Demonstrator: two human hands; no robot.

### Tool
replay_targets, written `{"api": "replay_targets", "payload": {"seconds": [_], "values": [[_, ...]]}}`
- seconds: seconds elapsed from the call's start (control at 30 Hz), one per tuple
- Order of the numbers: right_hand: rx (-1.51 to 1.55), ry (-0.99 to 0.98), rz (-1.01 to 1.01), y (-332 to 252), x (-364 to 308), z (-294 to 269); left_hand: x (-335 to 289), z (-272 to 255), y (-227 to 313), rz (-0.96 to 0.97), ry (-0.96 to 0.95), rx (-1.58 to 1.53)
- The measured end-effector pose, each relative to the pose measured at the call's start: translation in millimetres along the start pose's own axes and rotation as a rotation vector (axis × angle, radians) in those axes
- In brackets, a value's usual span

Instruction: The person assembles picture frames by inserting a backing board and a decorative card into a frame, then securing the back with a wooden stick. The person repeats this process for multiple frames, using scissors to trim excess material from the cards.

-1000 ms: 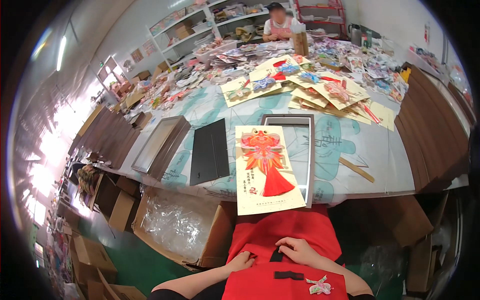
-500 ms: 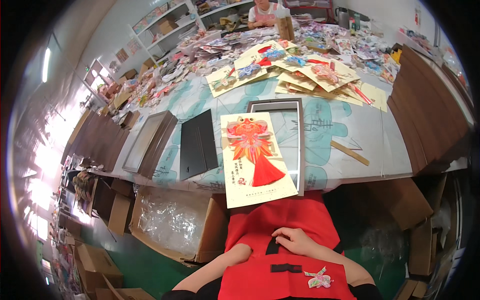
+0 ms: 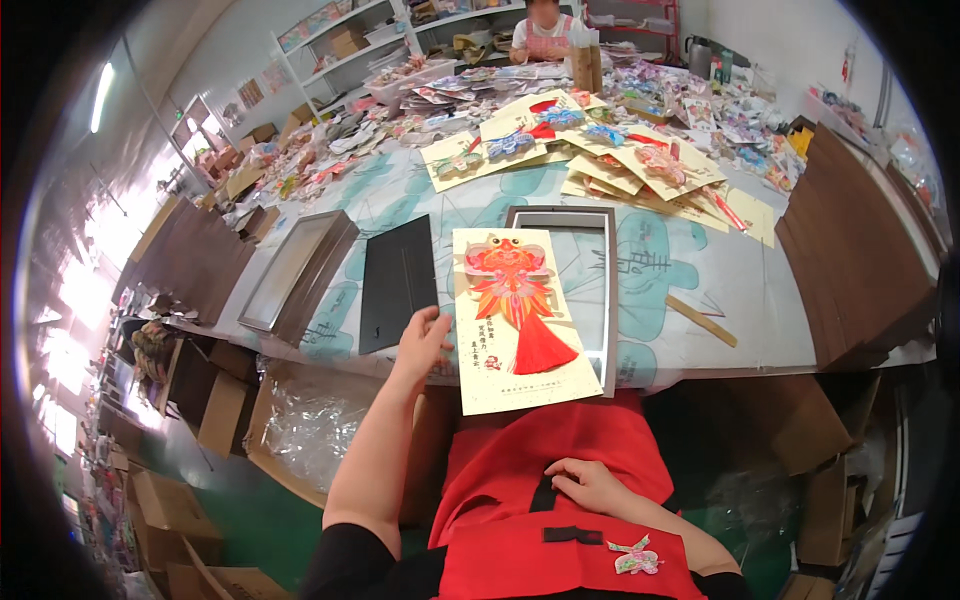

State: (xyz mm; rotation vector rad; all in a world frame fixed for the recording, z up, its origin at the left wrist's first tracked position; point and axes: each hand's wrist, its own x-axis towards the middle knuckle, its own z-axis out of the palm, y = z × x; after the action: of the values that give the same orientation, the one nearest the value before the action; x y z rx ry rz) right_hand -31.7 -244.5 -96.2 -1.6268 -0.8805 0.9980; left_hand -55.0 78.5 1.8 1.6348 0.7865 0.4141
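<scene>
Head view: left hand (image 3: 425, 335) risen from lap since a second ago, now at bench (image 3: 760, 290) near edge, fingers spread, fingertips touching left edge of yellow card with red fish cutout (image 3: 515, 315). Card just right of that hand, long axis running away from person, lower end overhanging near edge, lying partly over grey frame (image 3: 600, 290). Right hand (image 3: 590, 485) resting loosely open on red apron (image 3: 520, 540), farther from card. Black panel (image 3: 398, 282) just beyond left hand.
</scene>
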Motion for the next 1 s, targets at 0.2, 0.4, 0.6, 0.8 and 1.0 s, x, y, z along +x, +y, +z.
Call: {"api": "replay_targets", "payload": {"seconds": [0.2, 0.4, 0.6, 0.8, 1.0], "values": [[0.058, 0.109, 0.026, 12.2, -7.5, -3.3, 42.9, 16.3, -8.6, 0.246, -0.013, -0.055], [-0.07, 0.283, -0.086, -20.4, -15.3, -15.1, 1.8, 7.1, 42.1, 0.539, -0.01, -0.563], [-0.186, 0.719, -0.527, -99.0, -0.6, -63.4, -34.6, -3.3, 107.4, 0.635, -0.092, -0.758], [0.026, 0.765, -0.646, -161.1, 9.0, -96.3, -53.5, 19.1, 124.3, 0.662, -0.163, -0.672], [0.031, 0.705, -0.564, -173.1, -12.8, -106.6, -64.2, 58.1, 121.0, 0.59, -0.336, -0.656]]}}
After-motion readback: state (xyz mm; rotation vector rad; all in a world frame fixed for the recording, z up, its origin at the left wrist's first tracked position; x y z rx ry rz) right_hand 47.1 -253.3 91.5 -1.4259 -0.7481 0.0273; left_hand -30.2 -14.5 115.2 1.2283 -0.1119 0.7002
